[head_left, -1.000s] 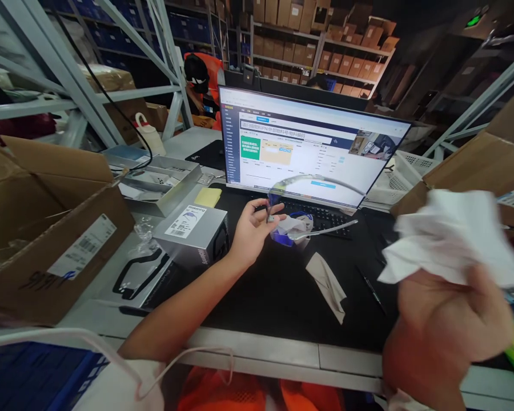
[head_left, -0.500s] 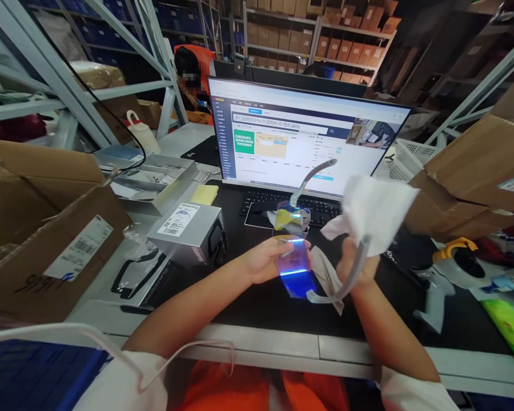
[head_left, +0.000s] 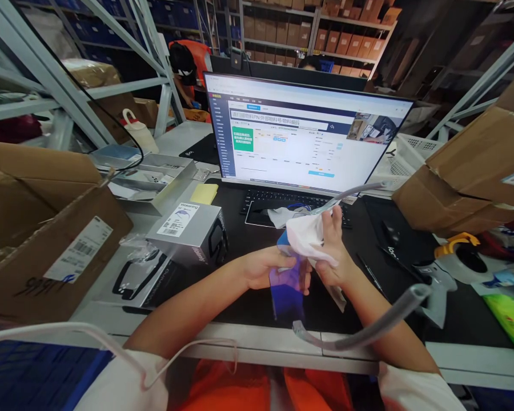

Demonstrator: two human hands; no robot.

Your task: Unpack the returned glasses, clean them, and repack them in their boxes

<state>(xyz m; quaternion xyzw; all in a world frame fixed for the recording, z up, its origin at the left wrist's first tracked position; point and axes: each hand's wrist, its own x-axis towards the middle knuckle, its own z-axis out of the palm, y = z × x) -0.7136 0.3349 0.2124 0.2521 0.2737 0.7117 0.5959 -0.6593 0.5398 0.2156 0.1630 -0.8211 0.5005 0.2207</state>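
Note:
Blue-purple tinted safety glasses [head_left: 286, 297] with grey curved temples are held over the black desk mat, the lens turned on end. My left hand [head_left: 263, 267] is closed around the middle of the lens. A white tissue [head_left: 305, 234] lies against the far half of the lens, under my right hand [head_left: 337, 254], which presses it with the thumb and palm; some of its fingers point up. One temple reaches toward the monitor, the other curves over my right forearm. A second piece of whitish material hangs below my right hand, mostly hidden.
A grey product box [head_left: 184, 234] and a flat pack showing black frames [head_left: 139, 274] stand left, beside an open carton [head_left: 47, 228]. A monitor [head_left: 300, 137] and keyboard [head_left: 257, 200] are ahead. A tape roll [head_left: 462, 257], scanner [head_left: 439, 294] and green packet [head_left: 508, 322] lie right.
My right hand has brought the tissue left and onto the lens. The glasses have tilted, their near temple swinging right and toward me. My left hand keeps its hold.

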